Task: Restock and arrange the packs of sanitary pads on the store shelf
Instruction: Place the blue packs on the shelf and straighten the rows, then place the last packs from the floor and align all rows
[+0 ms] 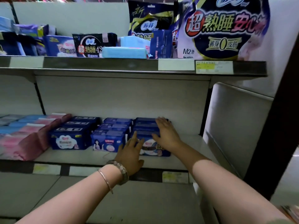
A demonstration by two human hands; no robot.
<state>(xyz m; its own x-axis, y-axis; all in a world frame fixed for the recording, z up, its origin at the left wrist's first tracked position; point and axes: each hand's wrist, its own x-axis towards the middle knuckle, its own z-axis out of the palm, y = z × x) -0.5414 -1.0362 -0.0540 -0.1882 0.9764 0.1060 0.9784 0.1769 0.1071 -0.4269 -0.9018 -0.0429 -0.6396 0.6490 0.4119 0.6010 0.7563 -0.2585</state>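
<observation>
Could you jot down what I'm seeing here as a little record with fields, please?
Setting: lower tier of a white metal store shelf
Left hand: straight fingers against the front left of the rightmost row of dark blue pad packs
Right hand: flat on top of that row
Beside it: second row of blue packs, third row of navy packs, pink packs
Upper tier: large purple bag, flat light blue pack

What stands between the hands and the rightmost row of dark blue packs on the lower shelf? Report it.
Nothing visible. The left hand touches the front pack, and the right hand rests on top of the row.
</observation>
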